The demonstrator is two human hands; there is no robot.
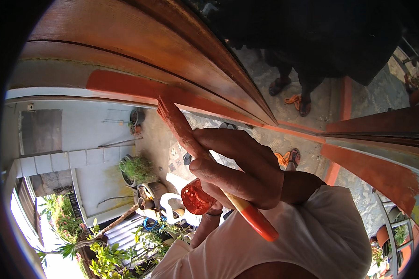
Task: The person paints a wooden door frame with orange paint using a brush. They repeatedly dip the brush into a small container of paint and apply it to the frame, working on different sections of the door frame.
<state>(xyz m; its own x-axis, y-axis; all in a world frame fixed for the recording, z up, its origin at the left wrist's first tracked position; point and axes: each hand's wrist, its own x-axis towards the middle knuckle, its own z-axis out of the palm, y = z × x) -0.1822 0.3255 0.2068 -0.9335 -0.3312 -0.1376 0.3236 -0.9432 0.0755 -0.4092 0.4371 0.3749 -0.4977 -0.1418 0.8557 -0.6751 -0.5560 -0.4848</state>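
My right hand is closed around a paintbrush, its handle pale in the middle and orange-red at the end. The bristles are coated in red-orange paint and meet the lower edge of a freshly coloured strip on the frame beside brown wood panelling. Whether they press on it or hover just in front, I cannot tell. Lower down, my left hand grips a small cup smeared inside with red-orange paint; most of that hand is hidden behind the cup and my right hand.
Dark glass at upper right mirrors legs and sandals. An orange cloth lies on the patterned floor by a sandalled foot. Potted plants, a white chair and a tree branch stand at left; a metal ladder is at right.
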